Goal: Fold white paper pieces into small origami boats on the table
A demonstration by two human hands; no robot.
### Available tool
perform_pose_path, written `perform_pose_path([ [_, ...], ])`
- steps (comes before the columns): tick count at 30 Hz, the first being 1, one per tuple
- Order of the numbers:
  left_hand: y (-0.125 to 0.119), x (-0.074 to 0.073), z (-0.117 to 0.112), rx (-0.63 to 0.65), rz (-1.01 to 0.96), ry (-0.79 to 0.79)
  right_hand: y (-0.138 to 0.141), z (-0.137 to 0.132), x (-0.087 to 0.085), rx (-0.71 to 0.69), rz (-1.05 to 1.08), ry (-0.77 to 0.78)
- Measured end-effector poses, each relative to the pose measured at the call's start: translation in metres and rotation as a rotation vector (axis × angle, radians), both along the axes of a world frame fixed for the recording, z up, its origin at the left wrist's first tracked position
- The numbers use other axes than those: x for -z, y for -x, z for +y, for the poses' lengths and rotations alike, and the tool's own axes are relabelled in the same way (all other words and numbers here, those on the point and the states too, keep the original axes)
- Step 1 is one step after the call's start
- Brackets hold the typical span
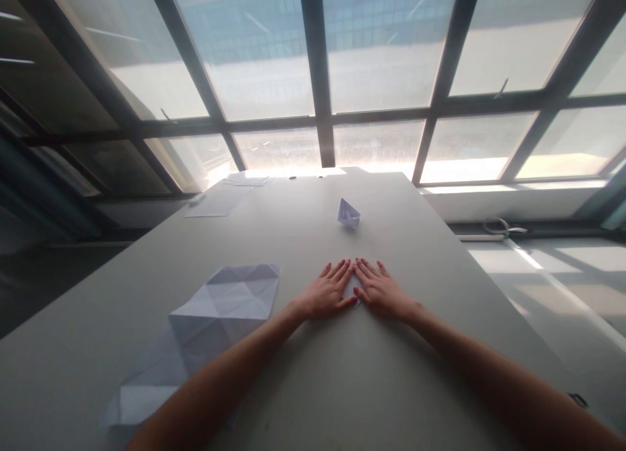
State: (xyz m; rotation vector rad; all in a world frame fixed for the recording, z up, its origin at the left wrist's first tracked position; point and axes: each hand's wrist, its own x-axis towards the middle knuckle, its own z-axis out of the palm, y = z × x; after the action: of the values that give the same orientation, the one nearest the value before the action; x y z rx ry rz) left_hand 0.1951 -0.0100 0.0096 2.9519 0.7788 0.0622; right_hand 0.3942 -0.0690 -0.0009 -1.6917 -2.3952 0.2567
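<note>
Two bare forearms [220, 379] lie nearest in the head view, stretched over a smooth white table [405, 399] toward its far edge. The left hand [327, 296] and right hand [380, 292] press flat, fingers straight and gripping nothing, on a small folded white paper piece [352, 286] between the table's side edges. Uneven pressure could skew its creases or make it slide. Toward the left edge, a creased white paper sheet [229, 301] is partly hidden by the left forearm; a sweeping arm could crumple it. Toward the far edge, an angular, boat-like white paper fold [349, 214] might tip if bumped.
</note>
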Motion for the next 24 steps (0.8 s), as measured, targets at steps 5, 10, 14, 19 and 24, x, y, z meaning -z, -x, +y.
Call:
perform_pose_path([
  [5,0.000,-0.002,0.002,0.024,0.036,0.035,-0.003,0.003,0.007,0.133,-0.035,0.042],
  [10,0.000,-0.004,0.004,0.048,0.022,0.079,-0.017,0.013,0.014,0.222,0.011,0.052],
  [14,-0.001,-0.006,0.002,0.044,-0.008,0.094,-0.029,0.019,0.019,0.301,0.051,0.005],
  [19,-0.002,-0.008,0.000,0.024,-0.066,0.095,-0.032,0.019,0.023,0.387,0.113,-0.084],
  [24,-0.003,-0.005,0.001,-0.010,-0.083,0.078,-0.026,0.013,0.014,0.349,0.235,-0.159],
])
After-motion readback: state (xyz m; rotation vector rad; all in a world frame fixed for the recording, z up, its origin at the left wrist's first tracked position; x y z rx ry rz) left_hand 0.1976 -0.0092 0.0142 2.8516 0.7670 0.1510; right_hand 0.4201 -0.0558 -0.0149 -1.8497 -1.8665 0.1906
